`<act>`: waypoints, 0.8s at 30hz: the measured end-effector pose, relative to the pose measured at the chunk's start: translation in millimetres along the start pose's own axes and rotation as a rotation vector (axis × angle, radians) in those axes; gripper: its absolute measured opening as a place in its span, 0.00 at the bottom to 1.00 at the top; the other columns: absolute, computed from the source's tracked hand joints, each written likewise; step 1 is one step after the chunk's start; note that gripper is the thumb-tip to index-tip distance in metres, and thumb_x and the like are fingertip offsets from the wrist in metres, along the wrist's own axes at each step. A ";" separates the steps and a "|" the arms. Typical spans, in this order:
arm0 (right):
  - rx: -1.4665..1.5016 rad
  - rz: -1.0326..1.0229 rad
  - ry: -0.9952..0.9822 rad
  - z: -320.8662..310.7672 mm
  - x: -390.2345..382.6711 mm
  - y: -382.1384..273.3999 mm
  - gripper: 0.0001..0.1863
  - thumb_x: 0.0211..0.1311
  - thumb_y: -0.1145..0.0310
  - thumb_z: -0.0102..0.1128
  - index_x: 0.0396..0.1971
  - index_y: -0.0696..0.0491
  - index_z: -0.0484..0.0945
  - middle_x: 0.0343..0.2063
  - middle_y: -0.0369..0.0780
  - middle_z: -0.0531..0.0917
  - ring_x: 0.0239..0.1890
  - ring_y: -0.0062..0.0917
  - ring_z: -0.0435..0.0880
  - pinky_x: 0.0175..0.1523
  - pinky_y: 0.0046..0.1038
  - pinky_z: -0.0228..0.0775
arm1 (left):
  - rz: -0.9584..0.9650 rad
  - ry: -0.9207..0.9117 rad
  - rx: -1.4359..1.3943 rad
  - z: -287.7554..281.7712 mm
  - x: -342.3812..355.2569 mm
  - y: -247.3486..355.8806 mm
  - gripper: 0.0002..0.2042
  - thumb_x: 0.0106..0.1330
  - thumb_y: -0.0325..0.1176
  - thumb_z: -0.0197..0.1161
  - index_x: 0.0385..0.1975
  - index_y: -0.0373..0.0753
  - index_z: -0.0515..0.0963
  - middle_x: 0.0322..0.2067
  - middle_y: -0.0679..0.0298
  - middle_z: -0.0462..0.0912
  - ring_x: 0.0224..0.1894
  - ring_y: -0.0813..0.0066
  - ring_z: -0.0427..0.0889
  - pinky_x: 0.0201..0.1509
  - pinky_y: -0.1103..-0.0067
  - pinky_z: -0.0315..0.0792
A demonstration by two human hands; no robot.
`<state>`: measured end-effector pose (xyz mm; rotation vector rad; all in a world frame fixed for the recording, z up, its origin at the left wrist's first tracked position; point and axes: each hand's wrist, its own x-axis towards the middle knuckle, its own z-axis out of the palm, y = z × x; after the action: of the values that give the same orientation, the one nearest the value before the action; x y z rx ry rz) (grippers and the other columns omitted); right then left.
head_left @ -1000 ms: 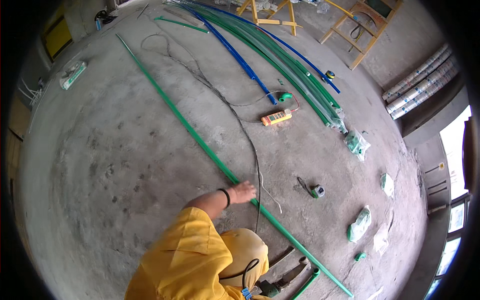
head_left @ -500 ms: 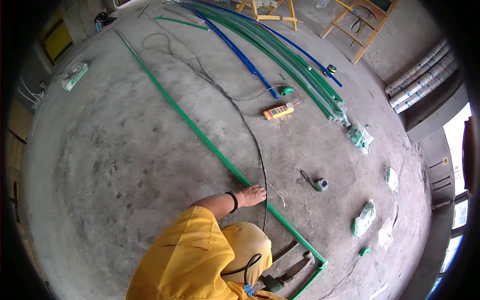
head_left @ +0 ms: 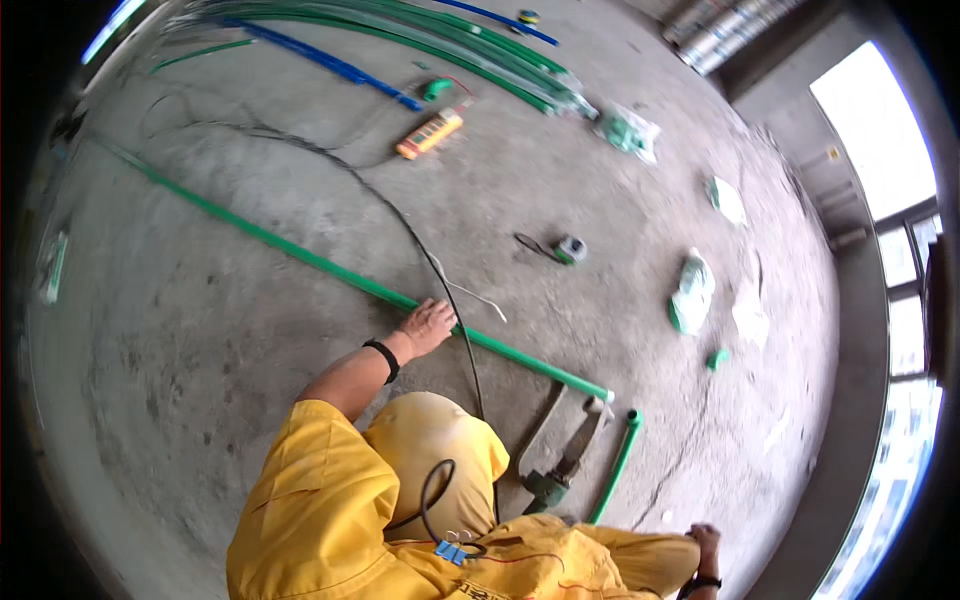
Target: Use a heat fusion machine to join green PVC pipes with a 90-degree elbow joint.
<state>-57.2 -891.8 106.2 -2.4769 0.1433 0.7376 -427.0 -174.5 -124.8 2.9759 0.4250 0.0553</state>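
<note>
My left hand (head_left: 430,326) is closed over a long green plastic pipe (head_left: 300,255) on the floor, its fingers curled across the top. The pipe's pale right end lies at the head of a pipe fusion welder (head_left: 577,447), which has a green body and a metal plate. Just beyond that end, a separate shorter green pipe (head_left: 617,470) slants down toward me, with an elbow-like upper end. My right hand (head_left: 705,540) is at the lower right beside my knee; blur and angle hide its fingers.
A black cable (head_left: 400,215) crosses over the long pipe. Farther off lie a tape measure (head_left: 570,249), a yellow remote-like device (head_left: 430,133), blue pipes (head_left: 320,62) and bundled green pipes (head_left: 470,60). Bagged fittings (head_left: 692,292) and a loose green fitting (head_left: 717,359) are at right.
The view has swung rightward. The short pipe, which appeared to meet the long pipe's end, now stands apart from it. My right hand has come into view. My left hand stays on the pipe.
</note>
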 end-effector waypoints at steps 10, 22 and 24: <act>0.024 0.066 0.100 -5.6 -54.8 -4.0 0.15 0.60 0.65 0.61 0.36 0.63 0.82 0.26 0.43 0.85 0.25 0.23 0.81 0.33 0.25 0.75 | -0.068 -0.082 0.128 -22.2 -31.8 -84.8 0.11 0.61 0.31 0.56 0.42 0.45 0.79 0.39 0.63 0.77 0.48 0.63 0.76 0.54 0.66 0.67; -0.215 -0.176 -0.116 -2.3 -35.8 -24.3 0.12 0.60 0.67 0.60 0.31 0.62 0.82 0.24 0.40 0.85 0.25 0.22 0.81 0.33 0.25 0.73 | -0.028 -0.646 -0.071 -56.0 -27.4 -1.8 0.14 0.52 0.34 0.59 0.38 0.39 0.81 0.40 0.50 0.83 0.44 0.53 0.82 0.48 0.62 0.75; -0.586 -0.514 -0.357 -42.6 -19.8 3.8 0.10 0.59 0.70 0.60 0.28 0.63 0.81 0.20 0.42 0.84 0.27 0.25 0.83 0.35 0.26 0.76 | 0.067 -0.782 -0.217 -64.0 -44.8 11.6 0.17 0.53 0.42 0.59 0.37 0.37 0.82 0.37 0.49 0.84 0.43 0.51 0.83 0.47 0.62 0.77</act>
<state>-54.5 -918.7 144.9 -2.6591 -0.9239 1.0734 -470.3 -189.9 -60.6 2.5211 0.1928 -0.9456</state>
